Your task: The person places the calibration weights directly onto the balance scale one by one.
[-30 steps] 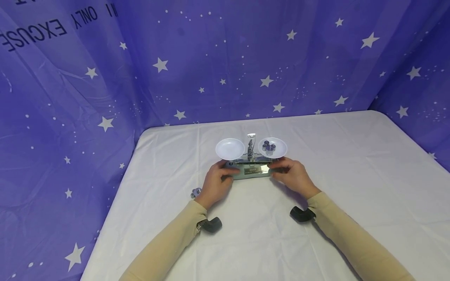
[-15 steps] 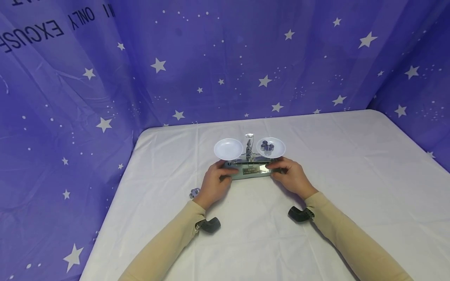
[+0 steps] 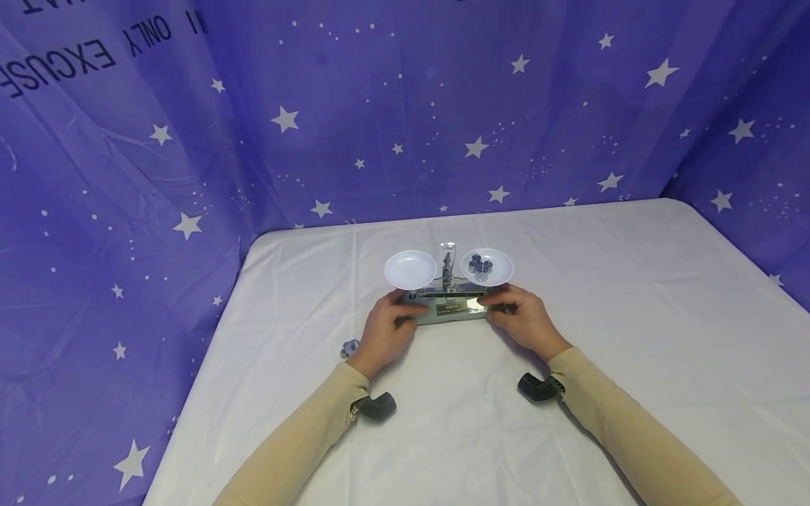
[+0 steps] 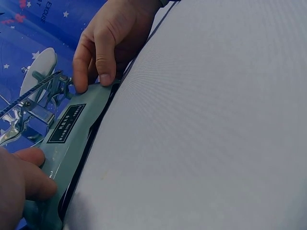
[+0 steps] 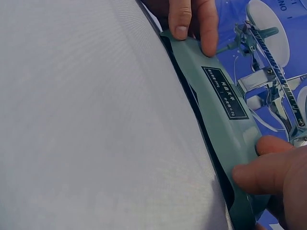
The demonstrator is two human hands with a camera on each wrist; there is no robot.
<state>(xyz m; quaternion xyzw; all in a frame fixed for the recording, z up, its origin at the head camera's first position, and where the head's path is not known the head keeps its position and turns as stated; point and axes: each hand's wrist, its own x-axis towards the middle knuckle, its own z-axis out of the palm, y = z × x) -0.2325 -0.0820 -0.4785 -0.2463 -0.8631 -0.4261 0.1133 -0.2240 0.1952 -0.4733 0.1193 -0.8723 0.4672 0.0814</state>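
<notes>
A tray balance with a grey-green base (image 3: 436,316) stands on the white table, its dark label facing me. The left hand (image 3: 384,330) grips the base's left end, thumb and fingers on the casing. At the opposite end, the right hand (image 3: 528,320) grips it likewise. The left white pan (image 3: 410,269) holds nothing, while the right white pan (image 3: 504,267) carries several small shiny metal weights (image 3: 481,266). In the left wrist view the thumb and fingers (image 4: 41,184) press the green casing. The right wrist view shows the right thumb (image 5: 259,173) on the base's top.
A small cluster of shiny metal pieces (image 3: 349,348) lies on the table (image 3: 443,436) just left of the left wrist. Black curved mounts (image 3: 378,406) stick out under both sleeves. A blue curtain (image 3: 392,105) with white stars hangs behind the table.
</notes>
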